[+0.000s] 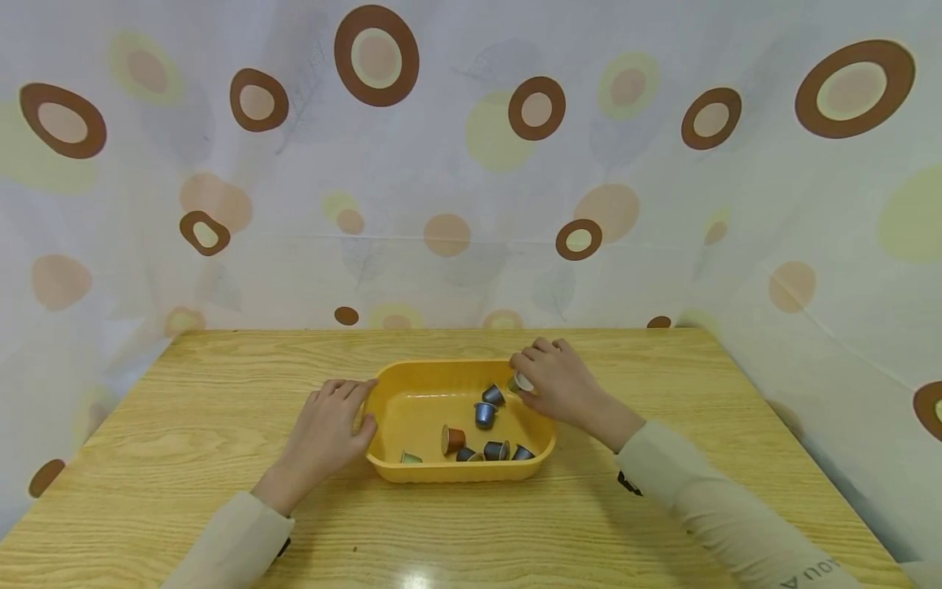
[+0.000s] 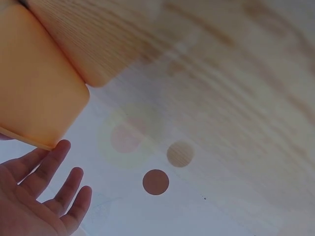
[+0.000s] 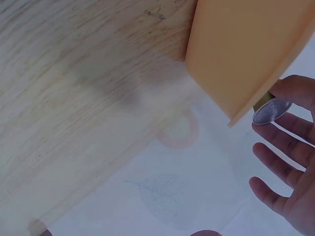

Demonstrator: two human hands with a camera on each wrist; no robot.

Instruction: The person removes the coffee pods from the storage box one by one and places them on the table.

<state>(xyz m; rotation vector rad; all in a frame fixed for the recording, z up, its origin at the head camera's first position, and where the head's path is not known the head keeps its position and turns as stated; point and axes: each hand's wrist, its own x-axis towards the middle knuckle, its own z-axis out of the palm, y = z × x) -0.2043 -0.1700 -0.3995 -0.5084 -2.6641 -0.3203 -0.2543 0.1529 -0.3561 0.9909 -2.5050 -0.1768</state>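
Note:
A yellow plastic tray [image 1: 423, 473] stands on the wooden table. At its left end, my left hand [image 1: 333, 421] touches the rim; in the left wrist view its fingers [image 2: 44, 172] look fairly straight, one fingertip against the rim's corner. Over the tray's back right corner, my right hand [image 1: 552, 380] pinches a greenish coffee capsule [image 3: 271, 110] between thumb and finger, silver lid showing in the right wrist view. Several capsules lie inside the tray, including a blue capsule [image 1: 485, 415], an orange-brown capsule [image 1: 453, 440], dark capsules and a pale green capsule [image 1: 410, 458] partly hidden by the front wall.
The light wooden table [image 1: 243, 384] extends around the tray on all sides. A pale curtain [image 1: 449, 188] with brown and pastel circles hangs behind the table and along both sides.

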